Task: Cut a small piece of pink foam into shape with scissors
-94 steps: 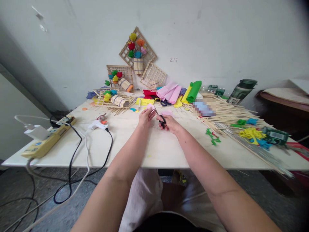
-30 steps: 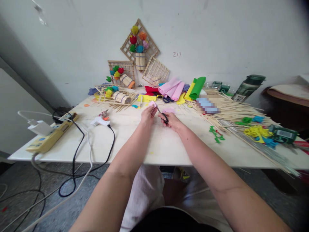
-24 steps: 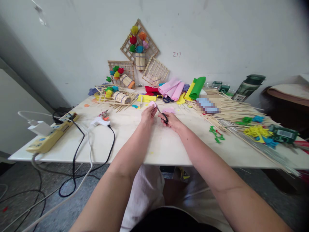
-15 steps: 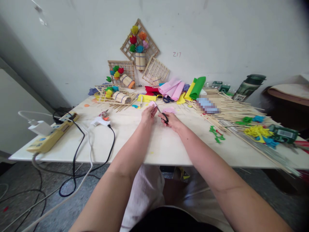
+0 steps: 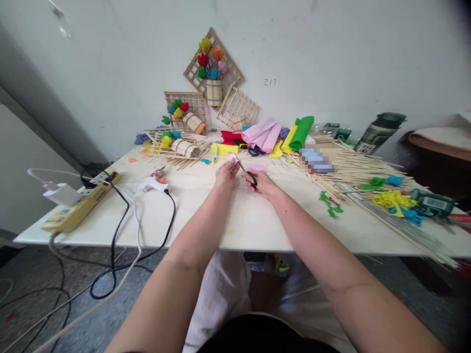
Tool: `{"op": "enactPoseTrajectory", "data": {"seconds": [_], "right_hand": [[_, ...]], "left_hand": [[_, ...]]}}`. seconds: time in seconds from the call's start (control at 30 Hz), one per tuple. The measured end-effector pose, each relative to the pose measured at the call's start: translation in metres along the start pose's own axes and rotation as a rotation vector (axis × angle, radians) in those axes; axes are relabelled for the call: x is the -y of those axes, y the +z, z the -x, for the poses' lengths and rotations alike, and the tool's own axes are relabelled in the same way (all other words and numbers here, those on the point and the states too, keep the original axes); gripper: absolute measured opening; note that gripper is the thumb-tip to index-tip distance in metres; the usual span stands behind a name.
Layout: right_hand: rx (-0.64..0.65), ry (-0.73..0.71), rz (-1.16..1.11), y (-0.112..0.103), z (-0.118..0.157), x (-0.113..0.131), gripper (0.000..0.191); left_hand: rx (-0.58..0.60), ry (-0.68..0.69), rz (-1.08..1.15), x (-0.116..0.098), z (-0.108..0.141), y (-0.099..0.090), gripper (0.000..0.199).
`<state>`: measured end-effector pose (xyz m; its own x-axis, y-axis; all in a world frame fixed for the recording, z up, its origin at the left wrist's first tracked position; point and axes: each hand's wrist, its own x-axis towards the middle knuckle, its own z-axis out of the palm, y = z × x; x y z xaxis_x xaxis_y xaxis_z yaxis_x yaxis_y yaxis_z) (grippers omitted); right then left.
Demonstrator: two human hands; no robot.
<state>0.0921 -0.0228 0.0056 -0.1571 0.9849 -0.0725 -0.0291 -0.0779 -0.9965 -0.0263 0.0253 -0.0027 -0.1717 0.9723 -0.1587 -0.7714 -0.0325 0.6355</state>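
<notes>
My left hand (image 5: 225, 173) is closed on a small pale pink piece (image 5: 231, 158), paper or felt, held above the table. In my right hand (image 5: 260, 183) is a pair of black-handled scissors (image 5: 251, 179), my fingers around its handles. The blades point up and left, against the pink piece at my left fingertips. Just behind my right hand, pink scraps (image 5: 258, 167) lie on the white table (image 5: 198, 211). How far the blades are apart is too small to tell.
To the left lie a white glue gun (image 5: 153, 185) and a yellow power strip (image 5: 83, 206) with trailing cords. Stick lattices with flowers (image 5: 214, 59) lean on the wall. Rolled pink sheets (image 5: 262, 136), many thin sticks (image 5: 353, 164) and a dark bottle (image 5: 380, 132) stand or lie behind and right.
Both hands stay almost in place. The pink piece and scissors shift only very slightly at the fingertips.
</notes>
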Motion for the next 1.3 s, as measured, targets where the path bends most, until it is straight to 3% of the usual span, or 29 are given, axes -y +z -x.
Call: {"op": "enactPoseTrajectory", "data": {"seconds": [1.3], "right_hand": [[-0.017,-0.007,0.009,0.0010,-0.0002,0.0004,0.013]], "left_hand": [[-0.041,-0.009,0.002,-0.0023,0.0026,0.0015,0.008]]}}
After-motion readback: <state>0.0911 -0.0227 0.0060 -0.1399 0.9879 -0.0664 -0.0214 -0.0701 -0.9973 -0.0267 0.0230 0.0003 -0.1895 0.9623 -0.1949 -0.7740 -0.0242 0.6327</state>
